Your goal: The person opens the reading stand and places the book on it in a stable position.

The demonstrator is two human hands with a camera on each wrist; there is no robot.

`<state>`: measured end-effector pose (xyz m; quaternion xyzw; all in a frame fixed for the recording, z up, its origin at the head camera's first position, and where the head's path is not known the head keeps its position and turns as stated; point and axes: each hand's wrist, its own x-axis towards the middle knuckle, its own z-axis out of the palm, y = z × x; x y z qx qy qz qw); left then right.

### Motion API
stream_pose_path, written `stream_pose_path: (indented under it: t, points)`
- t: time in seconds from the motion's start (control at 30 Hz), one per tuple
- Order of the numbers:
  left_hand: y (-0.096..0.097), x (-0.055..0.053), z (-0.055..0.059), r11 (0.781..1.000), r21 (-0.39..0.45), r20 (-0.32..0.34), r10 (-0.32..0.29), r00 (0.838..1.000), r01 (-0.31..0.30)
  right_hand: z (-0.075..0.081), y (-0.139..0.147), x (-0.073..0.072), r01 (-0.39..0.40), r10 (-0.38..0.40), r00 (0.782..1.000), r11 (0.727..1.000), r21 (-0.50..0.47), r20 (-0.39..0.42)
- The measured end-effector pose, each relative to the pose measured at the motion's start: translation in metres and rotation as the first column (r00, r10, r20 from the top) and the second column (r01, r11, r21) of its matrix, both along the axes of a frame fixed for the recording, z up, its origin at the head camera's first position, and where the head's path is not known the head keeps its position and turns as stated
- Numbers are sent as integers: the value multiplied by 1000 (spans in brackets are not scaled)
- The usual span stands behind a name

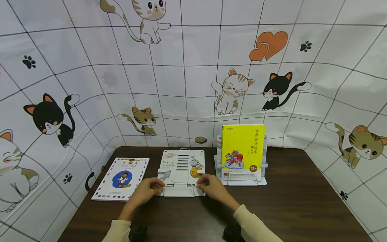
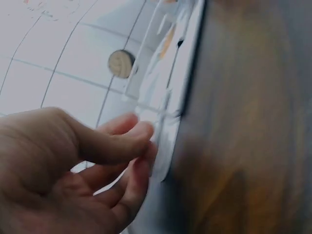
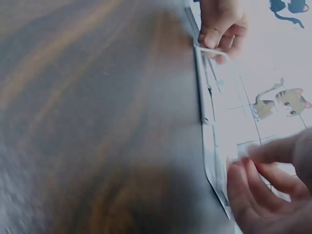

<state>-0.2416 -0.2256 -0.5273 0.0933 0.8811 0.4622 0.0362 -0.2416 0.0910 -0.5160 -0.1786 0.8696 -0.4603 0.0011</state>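
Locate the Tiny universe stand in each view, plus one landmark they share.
Head: white stand, lower centre, between left hand and right hand.
Left wrist: white stand, edge-on, top centre down to the fingertips.
Right wrist: white stand, edge-on, right of centre.
Shared: dark table; bottom, right side, left side respectively.

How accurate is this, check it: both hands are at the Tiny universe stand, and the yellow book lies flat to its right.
Not flat: the head view shows the yellow book propped up on a second stand, right of the Tiny universe stand, where both hands are.
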Motion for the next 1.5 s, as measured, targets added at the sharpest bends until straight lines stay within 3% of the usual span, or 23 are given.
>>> stream_pose_path:
  t: [0.13,0.27,0.47,0.67,0.83,1.13,1.5]
  points:
    - [-5,-7,15,984,3,-19,179,984,-179,4,4,-6,191,-193,981,979,-67,-22]
    - [-3,-19,25,961,4,-41,275,961,-275,-2,2,-16,238,-238,971,969,-68,10]
    - [10,-41,20,960,-58,19,276,961,-275,-13,-6,-27,209,-207,975,978,-15,83]
    - [23,-52,11,959,25,82,278,957,-281,-14,-13,-30,222,-221,973,975,7,72]
    - [26,-54,6,945,77,105,308,945,-317,-8,-15,-25,209,-209,977,978,-8,33]
    - [26,-53,8,937,104,118,321,940,-333,-3,-13,-20,179,-179,984,982,-61,7]
    - [23,-52,17,905,199,65,370,927,-375,2,-14,-17,174,-170,985,975,-140,43]
